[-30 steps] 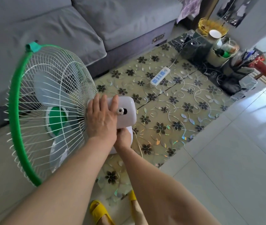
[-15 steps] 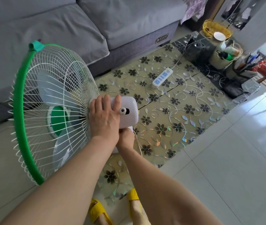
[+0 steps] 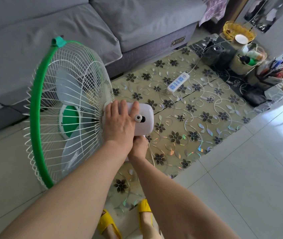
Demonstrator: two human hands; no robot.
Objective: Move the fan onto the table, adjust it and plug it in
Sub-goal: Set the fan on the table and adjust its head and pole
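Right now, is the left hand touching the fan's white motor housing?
Touching. The head view shows the left hand laid flat over the motor housing, its fingers draped across the top with no gap.

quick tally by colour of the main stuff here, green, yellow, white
green: 1, the fan with its green rim
yellow: 3, two slippers and a wire basket
white: 1, the power strip on the table
total: 5

The fan (image 3: 71,114) has a white wire cage with a green rim, pale blades, a green hub and a white motor housing. It is held above the desk (image 3: 206,104), a low top with a flowered covering, its cage facing left. A white power strip (image 3: 178,82) lies flat on the desk, well apart from the fan.
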